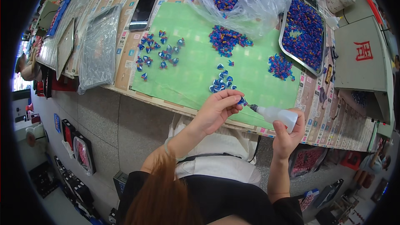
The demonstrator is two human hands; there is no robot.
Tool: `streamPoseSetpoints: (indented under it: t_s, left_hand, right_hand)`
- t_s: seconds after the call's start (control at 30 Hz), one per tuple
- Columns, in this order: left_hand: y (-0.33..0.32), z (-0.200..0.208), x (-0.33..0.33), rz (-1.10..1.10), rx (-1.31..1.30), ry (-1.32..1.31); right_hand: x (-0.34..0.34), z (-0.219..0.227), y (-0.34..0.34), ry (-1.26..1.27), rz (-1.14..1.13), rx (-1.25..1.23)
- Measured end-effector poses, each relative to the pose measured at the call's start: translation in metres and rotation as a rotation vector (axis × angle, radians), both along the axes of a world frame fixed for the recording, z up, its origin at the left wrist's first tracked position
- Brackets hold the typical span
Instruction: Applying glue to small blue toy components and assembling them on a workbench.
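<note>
Between the thumb and fingers of my left hand [217,110] is a small blue-and-white plastic piece [241,101]. My right hand [287,133] grips a translucent squeeze bottle [277,116], lying nearly level, its dark tip touching or almost touching the piece. Just beyond my left hand, a cluster of blue-and-white pieces [221,82] sits on the green mat [183,87]. Farther off lie a heap of small blue, red and orange parts [227,39] and a smaller heap of blue and red parts [281,67]. Several separate pieces [163,54] are spread at the mat's left.
A metal tray [318,71] full of small parts stands at the right, beside a grey metal box [362,54]. Clear plastic bagging [260,12] covers more parts at the back. At the left are a phone [143,11] and a plastic-wrapped tray [99,50].
</note>
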State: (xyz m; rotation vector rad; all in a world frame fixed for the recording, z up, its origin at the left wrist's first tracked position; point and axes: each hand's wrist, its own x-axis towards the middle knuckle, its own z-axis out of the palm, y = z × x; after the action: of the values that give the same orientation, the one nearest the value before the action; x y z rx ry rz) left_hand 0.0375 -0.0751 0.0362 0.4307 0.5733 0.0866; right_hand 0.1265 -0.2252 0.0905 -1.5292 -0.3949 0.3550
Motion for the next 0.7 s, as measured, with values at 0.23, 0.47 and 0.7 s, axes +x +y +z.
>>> streamPoseSetpoints:
  t_s: [0.23,0.47,0.7]
  left_hand:
    - [0.005,-0.005,-0.001,0.017,-0.007,-0.018]
    - [0.027,-0.01,-0.01,0.135,0.028,-0.008]
    - [0.044,-0.012,-0.019,0.195,0.09,-0.005]
  right_hand:
    - [0.028,-0.019,-0.03,0.208,-0.233,0.255]
    - [0.092,-0.067,-0.075,-0.028,-0.403,-0.062]
    - [0.079,-0.081,-0.064,-0.502,-0.678,-0.276]
